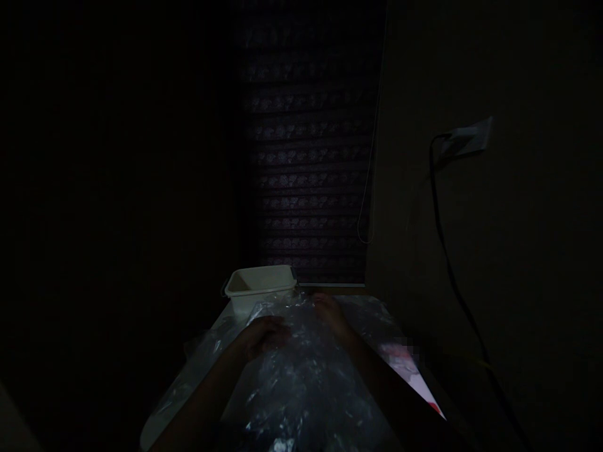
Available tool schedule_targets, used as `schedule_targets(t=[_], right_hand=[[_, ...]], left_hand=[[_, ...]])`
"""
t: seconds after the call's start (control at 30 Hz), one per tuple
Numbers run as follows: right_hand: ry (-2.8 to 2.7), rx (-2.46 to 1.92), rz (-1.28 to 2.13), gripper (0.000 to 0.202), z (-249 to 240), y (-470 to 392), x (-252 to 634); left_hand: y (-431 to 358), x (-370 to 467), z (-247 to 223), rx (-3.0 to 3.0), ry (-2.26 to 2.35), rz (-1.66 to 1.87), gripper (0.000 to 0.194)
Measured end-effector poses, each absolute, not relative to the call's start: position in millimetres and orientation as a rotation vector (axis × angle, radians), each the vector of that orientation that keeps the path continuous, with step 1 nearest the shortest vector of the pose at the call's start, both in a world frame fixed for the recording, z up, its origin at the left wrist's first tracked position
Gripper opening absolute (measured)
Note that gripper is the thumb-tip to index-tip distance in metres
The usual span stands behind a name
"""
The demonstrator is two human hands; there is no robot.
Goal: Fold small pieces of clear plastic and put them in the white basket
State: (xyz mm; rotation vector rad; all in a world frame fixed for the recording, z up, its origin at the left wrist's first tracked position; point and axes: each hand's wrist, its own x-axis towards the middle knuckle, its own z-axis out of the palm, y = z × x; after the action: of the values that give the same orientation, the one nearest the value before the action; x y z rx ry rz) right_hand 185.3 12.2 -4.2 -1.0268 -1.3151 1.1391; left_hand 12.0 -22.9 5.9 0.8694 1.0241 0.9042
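A large sheet of clear, crinkled plastic [306, 383], perhaps a bag, spreads over a pale table [160, 408]. My left hand [264, 336] is over its left part, fingers loosely bent and apart, smeared a little by motion. Farther forward, at the far end of the plastic, my right hand [332, 316] has its fingertips drawn together on the film. Dim light hides the finer detail of both hands. Just beyond my left hand stands a cream plastic tub [260, 292] with a handle at its side.
Behind the table hangs a dark patterned blind [301, 182] with a looped cord [366, 238]. On the right wall a socket [466, 139] feeds a black cable [450, 263] running down beside the table. A bright pink and white patterned surface [407, 370] shows at the table's right edge.
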Motion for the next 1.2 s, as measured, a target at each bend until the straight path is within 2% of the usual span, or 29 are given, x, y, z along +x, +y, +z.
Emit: schedule_targets(t=[0.2, 0.3, 0.43, 0.5, 0.57, 0.63, 0.7, 0.77, 0.87, 1.1, 1.2], right_hand=[[-1.267, -1.062, 1.339, 0.018, -3, 3, 190], [-1.204, -1.03, 1.367, 0.006, -6, 4, 189], [-1.113, -0.956, 1.375, 0.035, 1, 8, 189], [-1.139, -0.889, 1.364, 0.04, 7, 7, 189], [-1.148, -0.798, 1.378, 0.039, 12, 4, 189], [-1.133, -0.757, 1.446, 0.029, 12, 1, 190], [-1.123, -0.823, 1.539, 0.015, 9, 0, 192], [-1.126, -0.937, 1.614, 0.011, 3, 2, 195], [-1.148, -1.05, 1.718, 0.015, -2, 4, 199], [-1.197, -1.12, 1.856, 0.024, 5, -1, 202], [-1.201, -1.056, 1.895, 0.026, 5, 1, 200]], left_hand=[[-24, 11, 9, 0.822, 1.075, 0.834, 0.025], [-23, 13, 8, 0.831, 1.09, 0.871, 0.024], [-24, 13, 6, 0.881, 1.102, 0.832, 0.022], [-26, 12, 6, 0.908, 1.073, 0.777, 0.019], [-28, 9, 6, 0.913, 1.051, 0.745, 0.02], [-29, 8, 7, 0.916, 1.053, 0.73, 0.023], [-30, 7, 7, 0.941, 1.064, 0.699, 0.033], [-31, 6, 8, 0.975, 1.055, 0.671, 0.044], [-33, 5, 10, 0.998, 1.003, 0.63, 0.05], [-32, 5, 9, 0.923, 0.892, 0.744, 0.041], [-32, 12, 12, 0.943, 0.874, 0.801, 0.043]])
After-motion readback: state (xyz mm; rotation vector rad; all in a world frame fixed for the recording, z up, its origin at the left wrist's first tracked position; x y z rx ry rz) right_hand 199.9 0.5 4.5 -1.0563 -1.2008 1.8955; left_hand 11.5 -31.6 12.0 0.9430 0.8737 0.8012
